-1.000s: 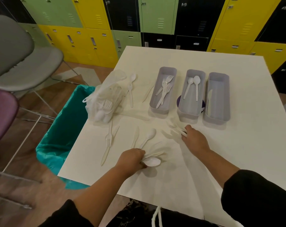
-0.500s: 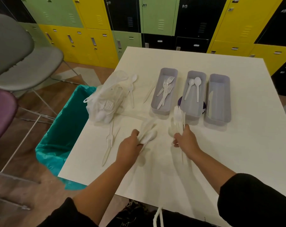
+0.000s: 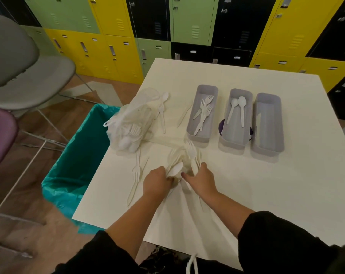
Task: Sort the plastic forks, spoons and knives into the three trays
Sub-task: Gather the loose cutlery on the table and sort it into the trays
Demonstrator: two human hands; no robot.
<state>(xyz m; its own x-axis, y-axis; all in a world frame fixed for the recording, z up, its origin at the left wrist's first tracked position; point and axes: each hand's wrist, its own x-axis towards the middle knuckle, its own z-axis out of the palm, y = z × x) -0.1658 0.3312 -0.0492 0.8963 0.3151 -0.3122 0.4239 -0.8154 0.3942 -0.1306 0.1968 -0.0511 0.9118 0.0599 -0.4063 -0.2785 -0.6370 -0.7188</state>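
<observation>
With our left hand point(image 3: 157, 182) gripping a bunch led by a spoon point(image 3: 175, 169) and our right hand point(image 3: 202, 179) gripping a bunch with a fork point(image 3: 191, 150) standing tines-up, we should probably separate them by type over the tabletop point(image 3: 286, 184) before reaching out. The white, thin, glossy cutlery is held just short of the three grey trays: forks tray point(image 3: 203, 112), spoons tray point(image 3: 235, 117), and a near-empty right tray point(image 3: 267, 123).
</observation>
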